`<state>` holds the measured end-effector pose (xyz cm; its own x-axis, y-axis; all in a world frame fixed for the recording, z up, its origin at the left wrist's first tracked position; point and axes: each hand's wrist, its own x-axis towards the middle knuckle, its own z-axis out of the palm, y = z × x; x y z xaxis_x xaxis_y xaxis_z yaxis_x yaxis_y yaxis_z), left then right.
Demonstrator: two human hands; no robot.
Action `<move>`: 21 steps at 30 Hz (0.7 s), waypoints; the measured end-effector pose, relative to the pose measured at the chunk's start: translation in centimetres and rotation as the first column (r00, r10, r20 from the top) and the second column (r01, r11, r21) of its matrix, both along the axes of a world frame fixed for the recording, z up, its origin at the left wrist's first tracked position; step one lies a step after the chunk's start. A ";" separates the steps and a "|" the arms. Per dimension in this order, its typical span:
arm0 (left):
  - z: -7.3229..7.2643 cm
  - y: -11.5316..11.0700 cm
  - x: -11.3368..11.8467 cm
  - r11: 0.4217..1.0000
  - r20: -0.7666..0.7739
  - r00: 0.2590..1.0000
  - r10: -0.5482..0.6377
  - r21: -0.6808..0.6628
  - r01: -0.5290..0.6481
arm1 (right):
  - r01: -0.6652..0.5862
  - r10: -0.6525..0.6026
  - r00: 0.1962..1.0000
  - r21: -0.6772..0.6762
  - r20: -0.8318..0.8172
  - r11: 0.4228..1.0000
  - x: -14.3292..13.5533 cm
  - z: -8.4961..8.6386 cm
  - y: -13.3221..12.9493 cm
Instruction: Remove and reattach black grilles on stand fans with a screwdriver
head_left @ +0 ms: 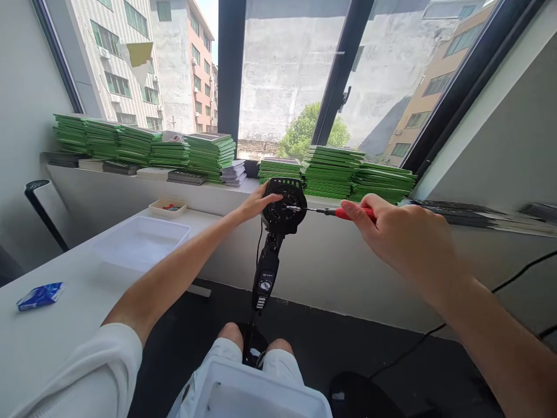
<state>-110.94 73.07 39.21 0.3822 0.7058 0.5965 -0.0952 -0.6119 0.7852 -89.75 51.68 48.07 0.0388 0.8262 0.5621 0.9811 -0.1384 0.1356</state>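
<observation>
A round black motor housing [284, 213] tops a black stand [265, 278] that has a silver knob and rises between the knees. Wrapped on the housing's left edge is my left hand [257, 204], its thumb lying across the face. My right hand [383, 223] grips the red handle of a screwdriver [342, 213]. The screwdriver's shaft lies nearly level and points left, its tip at a silver part near the middle of the housing. Exactly what the tip touches is too small to tell.
On the lap rests a white tray [261, 397]. The white table [87, 284] at left bears a clear bin [145, 235], a small parts tray [167, 209] and a blue packet [40, 296]. Green stacks [333, 171] line the windowsill. A black cable crosses the floor at right.
</observation>
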 end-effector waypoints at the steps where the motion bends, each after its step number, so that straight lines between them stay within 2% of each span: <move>1: 0.0 0.0 0.0 1.000 -0.002 1.000 0.003 0.000 -0.003 | -0.021 0.020 0.999 -0.005 -0.030 1.000 0.0 0.0 0.0; 4: 0.0 -0.1 0.0 1.000 -0.012 1.000 0.010 0.014 -0.010 | -0.202 0.191 0.967 -0.046 -0.171 0.978 0.0 0.1 0.0; 5: 0.0 -0.2 0.0 1.000 -0.014 1.000 0.015 0.019 -0.014 | -0.177 0.169 0.975 -0.045 -0.141 0.983 0.0 0.1 0.0; 8: 0.0 -0.2 0.0 1.000 -0.005 1.000 0.016 0.020 -0.015 | 0.062 -0.062 0.998 -0.012 0.027 0.998 -0.1 0.1 -0.2; 9: 0.0 -0.2 0.1 1.000 0.002 1.000 0.008 0.019 -0.008 | 0.064 -0.064 0.998 -0.018 0.013 0.998 -0.1 0.2 -0.2; 12: 0.0 -0.2 0.2 1.000 0.008 1.000 -0.014 0.023 0.014 | -0.190 0.172 0.967 -0.086 -0.190 0.978 -0.1 0.2 -0.3; 13: 0.0 -0.2 0.2 1.000 0.004 1.000 -0.013 0.026 0.013 | -0.213 0.194 0.962 -0.081 -0.194 0.974 -0.3 0.2 -0.3; 14: 0.0 -0.2 0.2 1.000 -0.001 1.000 -0.010 0.027 0.010 | -0.175 0.165 0.977 -0.065 -0.138 0.982 -0.5 0.2 -0.5; 16: 0.0 -0.3 0.2 1.000 -0.001 1.000 0.000 0.024 0.000 | 0.005 -0.006 0.999 0.011 0.048 1.000 -1.2 0.1 -0.8; 18: 0.0 -0.3 0.2 1.000 0.007 1.000 0.013 0.023 -0.013 | 0.120 -0.134 0.977 0.088 0.167 0.989 -1.5 0.0 -1.0; 19: 0.0 -0.4 0.2 1.000 0.010 1.000 0.016 0.021 -0.017 | 0.114 -0.127 0.980 0.090 0.155 0.989 -1.5 -0.1 -1.0; 21: 0.0 -0.4 0.2 1.000 0.002 1.000 0.018 0.015 -0.018 | 0.008 -0.009 1.000 0.029 0.029 1.000 -0.7 -0.3 -0.7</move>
<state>-110.77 72.63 39.25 0.3683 0.7033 0.6080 -0.0857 -0.6255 0.7755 -90.49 51.02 47.75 0.0290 0.8093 0.5867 0.9754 -0.1511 0.1602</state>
